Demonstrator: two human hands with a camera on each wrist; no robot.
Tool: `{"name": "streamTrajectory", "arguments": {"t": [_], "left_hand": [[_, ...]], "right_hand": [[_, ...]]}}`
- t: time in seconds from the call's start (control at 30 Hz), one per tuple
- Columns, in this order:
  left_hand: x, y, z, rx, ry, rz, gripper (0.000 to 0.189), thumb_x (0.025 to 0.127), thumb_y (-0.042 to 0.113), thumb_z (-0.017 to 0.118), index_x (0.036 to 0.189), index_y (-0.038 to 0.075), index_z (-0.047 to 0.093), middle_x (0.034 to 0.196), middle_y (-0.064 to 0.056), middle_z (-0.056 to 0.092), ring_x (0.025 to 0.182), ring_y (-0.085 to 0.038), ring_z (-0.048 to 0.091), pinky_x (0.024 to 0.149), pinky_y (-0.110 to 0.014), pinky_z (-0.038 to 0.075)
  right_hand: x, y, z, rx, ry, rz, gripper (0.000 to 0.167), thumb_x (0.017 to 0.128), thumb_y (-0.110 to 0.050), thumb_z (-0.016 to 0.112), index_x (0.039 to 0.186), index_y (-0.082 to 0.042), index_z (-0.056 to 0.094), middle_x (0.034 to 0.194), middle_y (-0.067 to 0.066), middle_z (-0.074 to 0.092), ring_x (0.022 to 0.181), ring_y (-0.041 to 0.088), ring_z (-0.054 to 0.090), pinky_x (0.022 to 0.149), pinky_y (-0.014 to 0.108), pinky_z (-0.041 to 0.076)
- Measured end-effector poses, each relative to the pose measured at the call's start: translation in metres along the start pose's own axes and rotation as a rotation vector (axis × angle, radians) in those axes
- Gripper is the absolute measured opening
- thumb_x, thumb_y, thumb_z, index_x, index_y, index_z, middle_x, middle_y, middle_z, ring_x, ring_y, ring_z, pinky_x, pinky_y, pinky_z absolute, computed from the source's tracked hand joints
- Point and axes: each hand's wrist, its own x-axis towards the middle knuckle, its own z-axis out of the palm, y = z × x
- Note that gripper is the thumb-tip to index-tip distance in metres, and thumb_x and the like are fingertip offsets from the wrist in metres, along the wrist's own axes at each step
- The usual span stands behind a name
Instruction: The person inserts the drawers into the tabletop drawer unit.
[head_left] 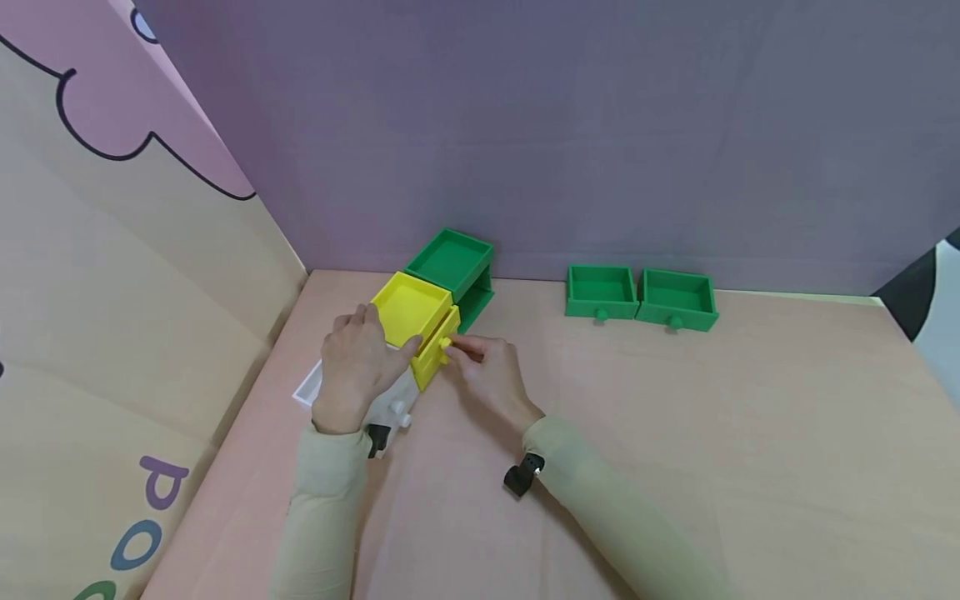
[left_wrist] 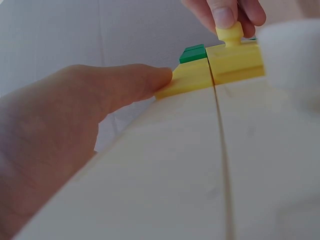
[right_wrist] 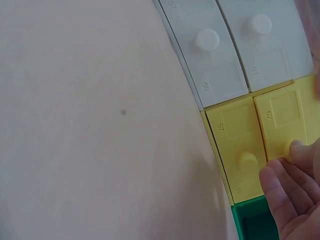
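Observation:
A yellow drawer unit (head_left: 408, 304) stands between a white drawer unit (head_left: 307, 392) and a green one (head_left: 450, 257), in a row by the back wall. My left hand (head_left: 356, 367) rests over the yellow and white units, its thumb at the yellow unit's front edge. With thumb and fingertips, my right hand (head_left: 491, 371) pinches the knob (left_wrist: 230, 35) of the upper yellow drawer (right_wrist: 280, 112). That drawer's front juts out slightly. Below it the lower yellow drawer (right_wrist: 232, 135) sits in place. The white unit's drawer fronts (right_wrist: 215, 65) are partly hidden by my left hand in the head view.
Two green drawers (head_left: 602, 310) (head_left: 693, 318) lie side by side along the back wall, to the right. Open compartments face out of the green unit. A grey-purple wall (head_left: 570, 150) closes the back, and a printed panel (head_left: 150, 333) stands at left.

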Motion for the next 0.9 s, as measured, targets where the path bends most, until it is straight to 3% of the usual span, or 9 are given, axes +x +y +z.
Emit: {"name": "streamTrajectory", "arguments": {"t": [0.37,0.67,0.9], "left_hand": [[-0.0018,-0.0003,0.001,-0.009,0.023,-0.011,0.085,0.096,0.057,0.064,0.144,-0.011,0.052,0.132,-0.026,0.065,0.126,-0.047,0.06,0.098,-0.059,0.058],[0.0005,0.0022,0.0004,0.004,-0.005,-0.001,0.09,0.098,0.059,0.061,0.151,-0.012,0.047,0.151,-0.028,0.057,0.136,-0.049,0.055,0.104,-0.061,0.055],[0.0003,0.0005,0.0009,0.0,0.01,-0.002,0.088,0.098,0.058,0.062,0.149,-0.012,0.049,0.147,-0.028,0.059,0.132,-0.049,0.057,0.101,-0.061,0.056]], "right_hand": [[0.002,0.0015,0.0034,0.008,-0.004,0.0,0.027,0.101,-0.016,0.074,0.126,-0.008,0.079,0.119,0.007,0.081,0.102,0.018,0.077,0.089,0.03,0.064],[0.0037,0.0007,0.0019,0.011,0.003,0.003,0.027,0.1,-0.017,0.076,0.125,-0.007,0.079,0.117,0.007,0.081,0.1,0.017,0.076,0.086,0.028,0.064],[0.0078,-0.002,0.0047,0.021,-0.017,0.02,0.027,0.1,-0.017,0.076,0.125,-0.006,0.079,0.119,0.009,0.08,0.101,0.019,0.077,0.087,0.029,0.064]]}}
